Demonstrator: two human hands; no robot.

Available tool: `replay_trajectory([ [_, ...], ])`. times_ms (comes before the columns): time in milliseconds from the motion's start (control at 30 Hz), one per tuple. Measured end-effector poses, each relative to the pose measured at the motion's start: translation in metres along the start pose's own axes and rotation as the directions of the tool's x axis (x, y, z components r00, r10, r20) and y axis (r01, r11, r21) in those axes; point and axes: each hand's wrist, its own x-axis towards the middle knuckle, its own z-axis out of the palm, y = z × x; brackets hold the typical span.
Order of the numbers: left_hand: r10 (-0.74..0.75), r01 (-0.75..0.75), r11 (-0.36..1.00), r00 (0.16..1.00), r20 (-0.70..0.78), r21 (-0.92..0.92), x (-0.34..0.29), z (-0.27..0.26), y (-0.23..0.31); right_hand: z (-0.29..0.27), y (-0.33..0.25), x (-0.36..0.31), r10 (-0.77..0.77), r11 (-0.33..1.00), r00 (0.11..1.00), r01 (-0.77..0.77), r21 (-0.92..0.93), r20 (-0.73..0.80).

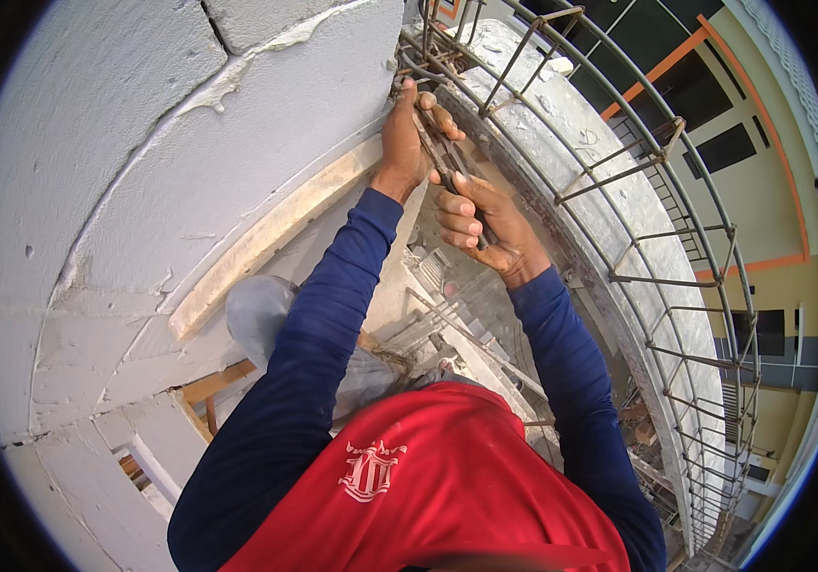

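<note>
My right hand (490, 221) is closed around the dark handles of a plier-like hand tool (439, 143), which slants up and to the left. My left hand (407, 143) is at the tool's far end, beside the corner of the block wall (294, 105). Its fingers curl in, thumb pointing up, but what lies between them is hidden; it may be the tool's tip or a thin piece of metal. Just beyond both hands, the bent bar ends of a steel rebar cage (618, 219) meet the wall corner.
A concrete beam (561, 105) runs under the rebar cage and curves down the right side. Along the wall's foot lies a pale timber board (271, 234). Far below me is a floor littered with planks and rubble (456, 315). A building with orange trim (761, 124) stands beyond.
</note>
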Motion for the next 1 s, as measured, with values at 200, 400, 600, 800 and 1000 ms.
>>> replay_trajectory([
  [200, 0.034, -0.011, 0.985, 0.99, -0.138, 0.17, -0.005, 0.006, -0.002, 0.002, 0.004, 0.001, -0.165, 0.732, 0.955, -0.048, -0.68, -0.245],
  [400, -0.027, 0.049, 0.988, 0.988, -0.153, 0.143, -0.003, 0.012, -0.006, 0.007, 0.01, 0.003, -0.579, -0.451, 0.815, -0.302, -0.84, 0.017],
  [600, -0.009, 0.033, 0.974, 0.994, 0.105, -0.225, 0.001, 0.002, -0.009, -0.002, 0.006, -0.004, -0.082, 0.93, 0.987, 0.027, -0.367, -0.137],
  [800, -0.049, 0.043, 0.997, 0.994, -0.098, -0.059, -0.003, 0.004, 0.001, -0.019, 0.006, 0.004, -0.439, 0.088, 0.886, -0.119, -0.989, -0.146],
  [1000, 0.006, 0.025, 0.984, 0.985, -0.174, 0.177, -0.002, 0.016, 0.005, -0.021, -0.021, -0.003, -0.16, 0.72, 0.952, -0.07, -0.69, -0.263],
])
